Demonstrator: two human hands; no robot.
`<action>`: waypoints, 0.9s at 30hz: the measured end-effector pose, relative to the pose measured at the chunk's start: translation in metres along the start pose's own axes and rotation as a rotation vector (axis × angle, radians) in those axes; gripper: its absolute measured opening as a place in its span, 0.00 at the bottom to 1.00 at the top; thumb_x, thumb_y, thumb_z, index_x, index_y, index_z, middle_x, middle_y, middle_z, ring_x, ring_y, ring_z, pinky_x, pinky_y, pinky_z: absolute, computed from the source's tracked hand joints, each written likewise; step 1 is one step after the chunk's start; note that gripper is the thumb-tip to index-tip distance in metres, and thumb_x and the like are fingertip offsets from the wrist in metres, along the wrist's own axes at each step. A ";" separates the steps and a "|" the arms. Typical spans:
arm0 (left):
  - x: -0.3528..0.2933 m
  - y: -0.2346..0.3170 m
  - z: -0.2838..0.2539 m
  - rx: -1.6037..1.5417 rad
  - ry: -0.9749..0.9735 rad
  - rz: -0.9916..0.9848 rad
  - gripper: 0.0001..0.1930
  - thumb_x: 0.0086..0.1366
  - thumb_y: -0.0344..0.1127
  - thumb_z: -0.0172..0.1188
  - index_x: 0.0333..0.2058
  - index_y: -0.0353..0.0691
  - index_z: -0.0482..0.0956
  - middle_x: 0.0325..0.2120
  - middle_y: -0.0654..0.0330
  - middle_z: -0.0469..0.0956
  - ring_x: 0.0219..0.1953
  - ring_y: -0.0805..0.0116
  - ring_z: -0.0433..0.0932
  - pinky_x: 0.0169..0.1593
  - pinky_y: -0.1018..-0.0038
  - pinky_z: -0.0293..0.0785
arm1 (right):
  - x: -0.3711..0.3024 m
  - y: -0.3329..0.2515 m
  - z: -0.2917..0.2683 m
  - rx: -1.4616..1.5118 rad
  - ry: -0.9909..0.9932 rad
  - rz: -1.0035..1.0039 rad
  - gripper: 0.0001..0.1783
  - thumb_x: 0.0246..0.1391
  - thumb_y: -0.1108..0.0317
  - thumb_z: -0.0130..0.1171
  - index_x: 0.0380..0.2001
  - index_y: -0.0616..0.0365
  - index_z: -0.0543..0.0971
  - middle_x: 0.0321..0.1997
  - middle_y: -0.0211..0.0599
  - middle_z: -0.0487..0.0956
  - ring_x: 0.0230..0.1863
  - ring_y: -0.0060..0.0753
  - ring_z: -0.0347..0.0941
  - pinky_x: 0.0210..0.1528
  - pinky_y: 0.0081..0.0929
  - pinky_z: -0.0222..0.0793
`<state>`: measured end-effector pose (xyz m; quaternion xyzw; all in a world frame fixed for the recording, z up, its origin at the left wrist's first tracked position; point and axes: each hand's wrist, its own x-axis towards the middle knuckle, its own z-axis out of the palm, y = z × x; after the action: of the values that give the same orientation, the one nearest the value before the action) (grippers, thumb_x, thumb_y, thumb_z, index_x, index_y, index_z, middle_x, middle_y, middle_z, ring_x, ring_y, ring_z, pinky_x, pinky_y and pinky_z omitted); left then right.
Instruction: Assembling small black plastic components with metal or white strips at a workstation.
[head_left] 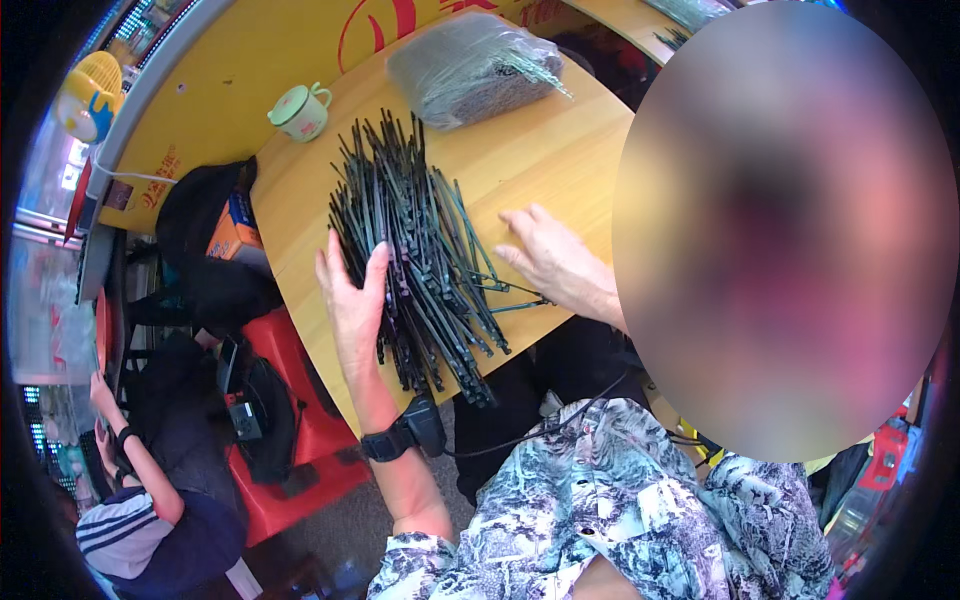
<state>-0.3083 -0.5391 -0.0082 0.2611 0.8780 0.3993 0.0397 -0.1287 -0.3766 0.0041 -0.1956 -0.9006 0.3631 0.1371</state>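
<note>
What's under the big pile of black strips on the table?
The pile of black strips lies on the wooden table; bare wood shows around it. The left hand is at its left side. Anything else right underneath is covered, so I can't see it.

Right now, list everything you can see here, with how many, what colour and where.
Heap of thin strips: one, many strips, black, on the table
Table: one, light wood, centre
Clear bag of strips: one, greyish, far side of the table
Lidded mug: one, pale green, table's far left
Panel: one, yellow, behind the table
Fan: one, yellow and blue, upper left
Seat: at least one, red, left of the table
Co-worker: one, striped sleeve, lower left
Right side: blurred, unclear
Left hand: one, bare, at the heap's left side
Right hand: one, bare, right of the heap
</note>
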 end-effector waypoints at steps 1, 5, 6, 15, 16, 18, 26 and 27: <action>0.001 -0.013 -0.005 -0.036 -0.001 -0.003 0.40 0.56 0.57 0.56 0.59 0.37 0.56 0.59 0.38 0.52 0.62 0.47 0.51 0.62 0.62 0.49 | -0.002 -0.006 0.000 -0.002 -0.134 0.151 0.19 0.56 0.61 0.46 0.46 0.65 0.66 0.50 0.59 0.65 0.49 0.57 0.64 0.49 0.42 0.63; -0.003 -0.003 0.019 -0.336 -0.115 -0.073 0.36 0.60 0.53 0.53 0.58 0.31 0.57 0.58 0.46 0.58 0.62 0.55 0.54 0.63 0.66 0.48 | 0.012 -0.018 0.022 0.041 -0.071 0.268 0.17 0.51 0.64 0.49 0.40 0.66 0.69 0.40 0.61 0.70 0.45 0.59 0.67 0.46 0.43 0.65; -0.005 -0.002 0.047 -0.460 -0.179 -0.083 0.35 0.61 0.52 0.53 0.58 0.31 0.57 0.58 0.47 0.58 0.62 0.56 0.54 0.63 0.67 0.47 | 0.013 -0.006 0.029 0.032 -0.006 0.304 0.15 0.48 0.66 0.50 0.37 0.67 0.70 0.37 0.60 0.72 0.42 0.61 0.69 0.43 0.44 0.67; -0.067 0.045 0.106 -0.688 -0.319 -0.272 0.25 0.64 0.48 0.49 0.49 0.32 0.64 0.46 0.49 0.69 0.45 0.60 0.71 0.49 0.65 0.69 | 0.046 0.046 0.138 -0.694 0.181 0.420 0.19 0.33 0.60 0.55 0.29 0.62 0.79 0.35 0.46 0.70 0.38 0.43 0.62 0.32 0.43 0.61; -0.081 0.058 0.124 -0.686 -0.386 -0.214 0.24 0.64 0.47 0.49 0.49 0.32 0.64 0.46 0.49 0.69 0.45 0.60 0.71 0.50 0.66 0.69 | 0.031 0.041 0.115 -0.598 0.285 0.375 0.23 0.34 0.59 0.55 0.34 0.63 0.78 0.43 0.47 0.69 0.43 0.44 0.61 0.35 0.43 0.62; -0.105 0.075 0.140 -0.686 -0.450 -0.108 0.24 0.64 0.47 0.49 0.49 0.32 0.65 0.46 0.49 0.69 0.46 0.60 0.70 0.50 0.66 0.68 | -0.009 0.038 0.071 -0.604 0.216 0.257 0.28 0.36 0.58 0.56 0.42 0.65 0.74 0.54 0.47 0.62 0.51 0.46 0.58 0.39 0.44 0.61; -0.149 0.102 0.151 -0.645 -0.468 0.242 0.22 0.65 0.44 0.48 0.50 0.31 0.66 0.47 0.50 0.70 0.48 0.62 0.69 0.53 0.68 0.65 | -0.281 0.004 -0.157 -1.875 0.853 -0.078 0.12 0.35 0.64 0.53 0.17 0.63 0.69 0.20 0.38 0.65 0.21 0.30 0.62 0.20 0.25 0.58; -0.157 0.106 0.155 -0.643 -0.474 0.281 0.22 0.65 0.44 0.48 0.50 0.31 0.66 0.47 0.50 0.70 0.48 0.62 0.69 0.53 0.69 0.65 | -0.307 0.027 -0.186 -1.384 1.065 -0.590 0.10 0.35 0.62 0.53 0.11 0.55 0.69 0.14 0.30 0.64 0.21 0.31 0.65 0.17 0.32 0.60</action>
<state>-0.0851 -0.4527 -0.0580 0.4373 0.6312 0.5833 0.2648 0.2228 -0.3860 0.0823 -0.1377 -0.7484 -0.4442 0.4729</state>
